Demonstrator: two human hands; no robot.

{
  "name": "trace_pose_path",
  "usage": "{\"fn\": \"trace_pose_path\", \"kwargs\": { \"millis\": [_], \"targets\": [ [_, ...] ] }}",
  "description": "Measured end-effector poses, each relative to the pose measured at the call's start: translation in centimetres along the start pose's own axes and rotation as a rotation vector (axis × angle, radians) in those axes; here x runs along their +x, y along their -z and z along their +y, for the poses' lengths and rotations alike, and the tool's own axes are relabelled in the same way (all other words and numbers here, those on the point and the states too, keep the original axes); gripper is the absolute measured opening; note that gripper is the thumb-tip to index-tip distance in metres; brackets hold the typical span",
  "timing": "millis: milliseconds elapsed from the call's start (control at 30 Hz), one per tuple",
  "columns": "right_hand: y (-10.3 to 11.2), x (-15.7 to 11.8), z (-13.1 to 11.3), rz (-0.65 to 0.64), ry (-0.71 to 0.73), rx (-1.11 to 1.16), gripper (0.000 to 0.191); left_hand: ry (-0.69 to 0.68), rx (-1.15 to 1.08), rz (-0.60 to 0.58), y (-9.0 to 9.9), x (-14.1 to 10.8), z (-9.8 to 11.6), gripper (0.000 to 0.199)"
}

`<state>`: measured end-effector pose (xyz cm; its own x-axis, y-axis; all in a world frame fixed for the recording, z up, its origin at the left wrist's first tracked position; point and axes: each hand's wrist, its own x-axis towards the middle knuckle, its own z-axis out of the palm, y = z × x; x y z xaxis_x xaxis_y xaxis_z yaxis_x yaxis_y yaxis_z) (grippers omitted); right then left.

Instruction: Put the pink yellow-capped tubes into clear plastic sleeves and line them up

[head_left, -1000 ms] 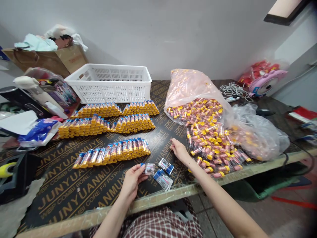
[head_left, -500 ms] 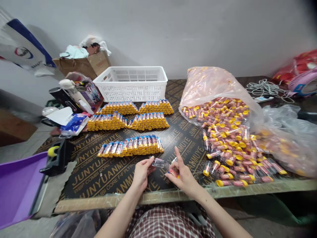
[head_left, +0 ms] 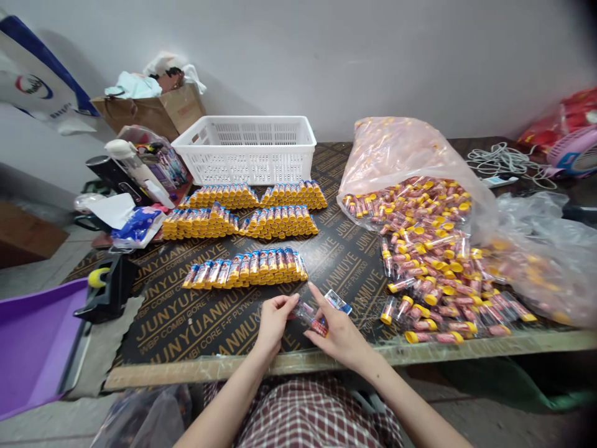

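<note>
**What do the fingers have?**

The left fingers pinch one end of a little clear bag. The right hand is curled, with its thumb and fingers around the other end. Its pointing finger sticks up, not quite shut. The left hand is very close by.

**Which way does the bag point?**

It lies on a slant. Its long side runs from the left hand, up high, down to the right hand, and it is held just over the table.

**What does it look like?**

It is thin, shiny and see-through. A small red bit shows by the right hand, but it is too small to tell just what it is. A blue and white packet sits just past the right hand's pointing finger.

**What is around the hands?**

A row of tubes with blue labels and yellow caps lies just past the hands. More rows sit behind it, near a white basket. To the right, loose tubes spill out of a big clear bag.
</note>
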<state>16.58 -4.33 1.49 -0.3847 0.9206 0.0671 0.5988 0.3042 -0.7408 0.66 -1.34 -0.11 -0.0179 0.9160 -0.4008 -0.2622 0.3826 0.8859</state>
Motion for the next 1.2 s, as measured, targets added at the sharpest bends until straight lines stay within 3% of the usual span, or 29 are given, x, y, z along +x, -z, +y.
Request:
{"fn": "trace_pose_path", "kwargs": {
  "millis": [100,333,533,633,833,1033,1200],
  "targets": [
    [-0.1,0.0,-0.2,0.059,0.015,-0.020,0.088,0.026,-0.063,-0.021,-0.1,-0.1,-0.1,0.033],
    [0.0,-0.2,0.0,0.199,0.003,-0.054,0.080,0.023,-0.113,0.115,0.6,0.3,0.6,0.035],
    [-0.3,-0.1,-0.4,0.140,0.011,-0.175,0.080,-0.023,-0.073,0.128,0.4,0.1,0.2,0.037],
    [-0.4,0.0,-0.7,0.113,0.029,-0.193,0.078,-0.077,0.003,0.084,0.0,-0.2,-0.1,0.037],
    [-0.6,0.0,-0.5,0.105,0.020,-0.213,0.079,-0.061,-0.038,0.038,-0.4,-0.6,0.0,0.037],
    [-0.6,-0.2,-0.5,0.159,0.031,-0.066,0.078,0.051,-0.149,-0.047,-0.6,-0.8,0.3,0.042],
    [-0.5,-0.8,-0.3,0.132,0.179,0.145,0.070,0.087,-0.253,-0.009,-0.1,-0.4,1.4,0.048]
  ]
}}
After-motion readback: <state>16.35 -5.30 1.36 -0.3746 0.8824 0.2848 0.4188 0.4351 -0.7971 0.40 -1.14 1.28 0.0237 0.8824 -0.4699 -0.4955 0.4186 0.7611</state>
